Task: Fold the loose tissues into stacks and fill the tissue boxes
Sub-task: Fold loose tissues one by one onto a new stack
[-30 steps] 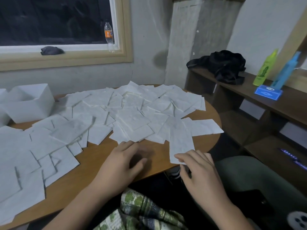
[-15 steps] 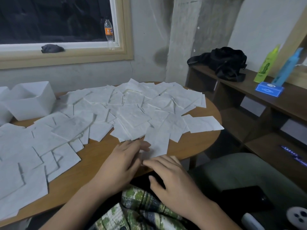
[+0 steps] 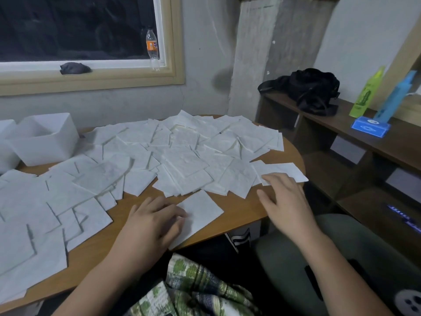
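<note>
Several loose white tissues (image 3: 182,160) lie scattered over a round wooden table (image 3: 241,213). One single tissue (image 3: 200,213) sits apart near the front edge, and my left hand (image 3: 152,224) rests flat on its left side. My right hand (image 3: 287,199) hovers with relaxed fingers over the table's right edge, its fingertips touching a tissue (image 3: 284,172) that juts out at the right. An open white tissue box (image 3: 45,140) stands at the back left, with part of a second white box (image 3: 5,144) at the frame's left edge.
A wooden shelf unit (image 3: 341,137) at the right carries a black bag (image 3: 312,90), a green bottle (image 3: 366,96), a blue bottle (image 3: 396,96) and a small blue box (image 3: 370,130). A plastic bottle (image 3: 152,49) and a dark cloth (image 3: 74,68) sit on the windowsill. A green chair seat (image 3: 319,258) is below my right arm.
The single tissue was dragged from the right side to the front middle, where my left hand now rests on it. My right hand let go and moved right to another tissue.
</note>
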`<move>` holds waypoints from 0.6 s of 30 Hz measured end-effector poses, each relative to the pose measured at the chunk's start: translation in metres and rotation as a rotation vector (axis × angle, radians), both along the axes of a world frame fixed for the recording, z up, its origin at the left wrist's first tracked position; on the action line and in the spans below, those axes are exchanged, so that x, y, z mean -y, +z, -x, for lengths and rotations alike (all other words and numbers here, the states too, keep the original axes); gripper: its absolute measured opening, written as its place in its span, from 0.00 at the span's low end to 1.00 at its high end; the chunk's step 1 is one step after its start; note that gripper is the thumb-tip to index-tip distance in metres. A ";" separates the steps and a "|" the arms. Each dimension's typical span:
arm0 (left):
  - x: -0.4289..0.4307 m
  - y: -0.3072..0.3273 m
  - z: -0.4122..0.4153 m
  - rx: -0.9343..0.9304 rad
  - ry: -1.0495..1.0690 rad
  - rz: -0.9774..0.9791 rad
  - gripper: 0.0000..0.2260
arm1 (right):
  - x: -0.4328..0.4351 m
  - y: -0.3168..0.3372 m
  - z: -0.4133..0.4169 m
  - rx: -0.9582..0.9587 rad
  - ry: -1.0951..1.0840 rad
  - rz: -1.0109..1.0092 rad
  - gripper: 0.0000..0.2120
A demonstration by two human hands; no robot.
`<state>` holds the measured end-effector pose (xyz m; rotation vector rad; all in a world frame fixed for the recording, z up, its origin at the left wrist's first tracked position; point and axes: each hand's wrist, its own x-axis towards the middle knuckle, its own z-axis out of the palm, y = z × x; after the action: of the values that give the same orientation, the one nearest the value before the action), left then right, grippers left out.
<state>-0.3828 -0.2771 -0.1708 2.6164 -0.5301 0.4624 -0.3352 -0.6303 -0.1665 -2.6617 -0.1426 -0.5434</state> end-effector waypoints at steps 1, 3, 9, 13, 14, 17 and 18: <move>-0.003 0.000 0.000 0.010 0.018 0.006 0.11 | 0.004 -0.002 -0.003 -0.021 -0.018 0.033 0.22; -0.009 -0.002 -0.001 0.031 0.060 0.017 0.09 | 0.010 -0.007 -0.004 -0.062 -0.034 0.072 0.23; -0.012 -0.005 -0.003 0.055 0.151 0.051 0.05 | 0.007 -0.015 0.023 0.008 0.028 0.076 0.20; -0.010 -0.005 -0.002 0.036 0.174 0.039 0.04 | 0.002 -0.016 0.042 0.034 0.128 0.030 0.18; -0.010 -0.006 -0.003 0.025 0.176 0.048 0.07 | 0.000 -0.015 0.046 0.032 0.152 0.018 0.18; -0.009 -0.004 -0.002 0.007 0.176 0.069 0.08 | -0.003 -0.013 0.052 0.034 0.205 0.002 0.18; -0.009 -0.003 -0.002 0.009 0.168 0.080 0.07 | -0.004 -0.013 0.054 0.033 0.214 0.005 0.17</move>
<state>-0.3813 -0.2678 -0.1736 2.5935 -0.2887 0.5369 -0.3888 -0.6266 -0.1792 -2.6003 -0.4335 -0.5163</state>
